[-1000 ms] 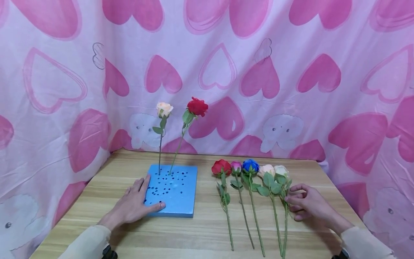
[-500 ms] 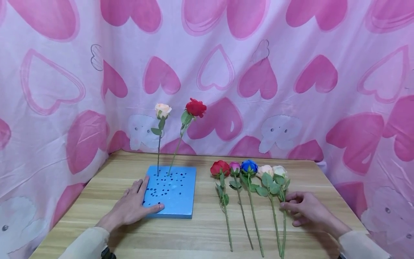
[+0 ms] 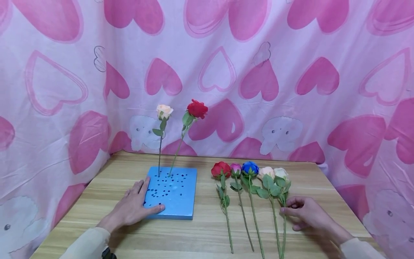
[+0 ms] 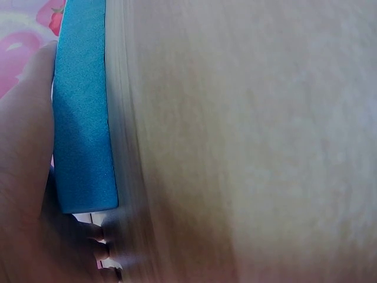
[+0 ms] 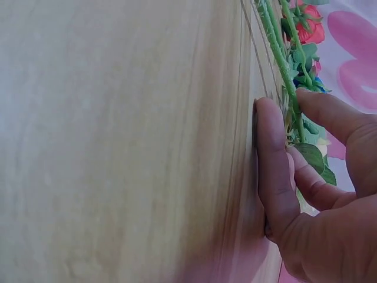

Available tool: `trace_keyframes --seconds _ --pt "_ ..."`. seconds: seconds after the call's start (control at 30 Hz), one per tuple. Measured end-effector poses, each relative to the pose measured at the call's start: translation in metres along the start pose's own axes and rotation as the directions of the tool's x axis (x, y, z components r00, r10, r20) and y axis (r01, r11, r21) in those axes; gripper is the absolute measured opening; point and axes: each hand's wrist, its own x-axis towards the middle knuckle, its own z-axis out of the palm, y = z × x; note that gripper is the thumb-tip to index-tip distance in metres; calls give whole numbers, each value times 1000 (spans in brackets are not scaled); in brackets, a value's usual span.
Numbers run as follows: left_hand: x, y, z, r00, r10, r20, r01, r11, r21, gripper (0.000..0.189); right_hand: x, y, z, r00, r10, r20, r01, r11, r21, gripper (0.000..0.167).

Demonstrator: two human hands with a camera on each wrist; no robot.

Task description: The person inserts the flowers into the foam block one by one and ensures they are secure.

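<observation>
My left hand [image 3: 129, 205] rests spread along the left edge of a blue foam block [image 3: 181, 210] dotted with holes, thumb on its top face. A cream rose [image 3: 164, 111] and a red rose [image 3: 197, 109] stand in the block; the red one leans right. At the right, my right hand [image 3: 308, 214] pinches the stem of a white rose [image 3: 280, 174] below its leaves, thumb at the stem [image 5: 288, 82]. The white rose lies on the table beside a pale pink rose [image 3: 266, 172], their stems crossing near the lower ends.
More flowers lie in a row to the left of these: a blue one [image 3: 250, 168], a small purple one [image 3: 235, 169] and a red one [image 3: 221, 169]. The wooden table [image 3: 194, 241] ends at a pink heart-patterned curtain [image 3: 220, 72].
My right hand has shifted slightly left and nearer along the white rose's stem, and its thumb and fingers have come together there. The left hand and the block have stayed put.
</observation>
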Motion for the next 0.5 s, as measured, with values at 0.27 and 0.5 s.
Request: trace_keyframes --seconds 0.27,0.5 --pt "0 -1 0 1000 5 -6 -5 1000 1 132 -1 1 3 1000 -2 22 1 998 57 51" --pt "0 0 0 1000 3 -5 -3 1000 -1 133 -1 1 5 1000 -1 -20 3 997 83 50"
